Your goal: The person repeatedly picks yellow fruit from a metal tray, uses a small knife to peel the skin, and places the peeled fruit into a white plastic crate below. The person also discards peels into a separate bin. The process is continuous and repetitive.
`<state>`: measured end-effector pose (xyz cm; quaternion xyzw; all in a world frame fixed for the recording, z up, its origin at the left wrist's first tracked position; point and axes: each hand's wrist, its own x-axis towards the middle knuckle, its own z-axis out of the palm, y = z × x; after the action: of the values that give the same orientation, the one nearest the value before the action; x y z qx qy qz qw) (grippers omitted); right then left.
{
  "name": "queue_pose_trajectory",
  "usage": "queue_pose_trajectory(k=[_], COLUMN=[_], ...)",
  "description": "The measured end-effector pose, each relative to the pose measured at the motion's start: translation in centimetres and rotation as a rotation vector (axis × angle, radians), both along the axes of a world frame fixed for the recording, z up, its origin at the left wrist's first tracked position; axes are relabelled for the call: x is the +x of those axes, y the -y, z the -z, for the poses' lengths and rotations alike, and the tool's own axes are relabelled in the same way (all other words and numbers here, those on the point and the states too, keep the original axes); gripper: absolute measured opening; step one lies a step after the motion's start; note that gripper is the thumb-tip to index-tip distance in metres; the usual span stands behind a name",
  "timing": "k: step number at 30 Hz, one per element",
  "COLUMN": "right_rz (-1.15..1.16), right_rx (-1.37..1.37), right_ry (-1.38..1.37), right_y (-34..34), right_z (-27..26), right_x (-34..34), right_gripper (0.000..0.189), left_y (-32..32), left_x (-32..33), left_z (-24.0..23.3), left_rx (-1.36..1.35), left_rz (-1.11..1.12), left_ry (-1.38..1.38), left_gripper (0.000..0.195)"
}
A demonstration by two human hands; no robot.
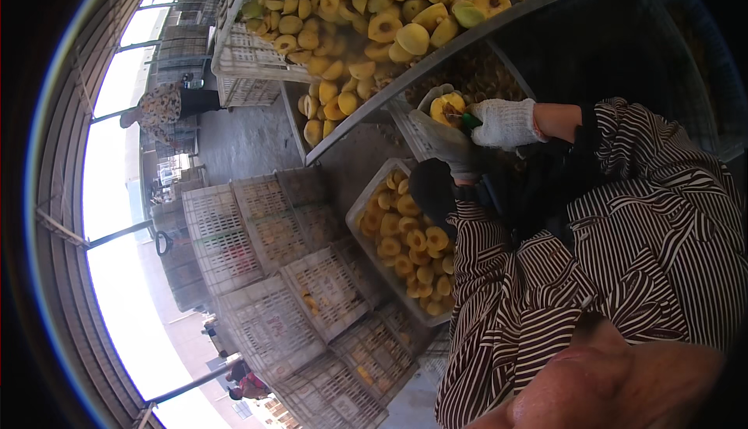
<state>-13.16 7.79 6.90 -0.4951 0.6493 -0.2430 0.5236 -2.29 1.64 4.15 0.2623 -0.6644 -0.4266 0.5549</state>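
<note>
Both my hands wear pale knit work gloves. My left hand (447, 142) cups a yellow peach half (447, 107), its reddish-brown pit cavity turned up. In my right hand (505, 124) is a small tool with a green handle (470, 120). Its thin metal end meets the cavity of the fruit, and its exact shape is too small to tell. Just beyond my hands lies a heap of brown pits and scraps (485, 75), below the metal rim of a work table (409, 75). Many yellow peach halves (383, 28) are piled on that table.
Beside my leg stands a pale plastic crate (352, 218) of peach halves (409, 239). Stacked white slatted crates (272, 324) fill the left side. Another white crate (257, 58) tilts at the table's edge. A person (160, 107) stands farther off, and others (248, 383) are in the background.
</note>
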Motion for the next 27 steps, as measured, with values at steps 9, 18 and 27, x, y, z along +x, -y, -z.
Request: queue_pose_trajectory(k=[9,18,27], right_rz=[-0.067,-0.04,-0.088], right_rx=[0.23,0.531,0.208], right_ry=[0.003,0.466,0.11], right_y=[-0.2,-0.7,-0.3], right_z=[-1.9,-1.6,-0.1], right_x=[-0.3,-1.3,-3.2], right_gripper=[0.028,0.015,0.024], left_y=[-0.3,0.8,1.5], left_x=[0.6,0.2,0.5], left_z=[-1.1,0.3,-1.1], left_rx=[0.355,0.033,0.705], left_rz=[0.164,0.116,0.217], left_ry=[-0.027,0.144,-0.343], left_gripper=[0.057,0.054,0.043])
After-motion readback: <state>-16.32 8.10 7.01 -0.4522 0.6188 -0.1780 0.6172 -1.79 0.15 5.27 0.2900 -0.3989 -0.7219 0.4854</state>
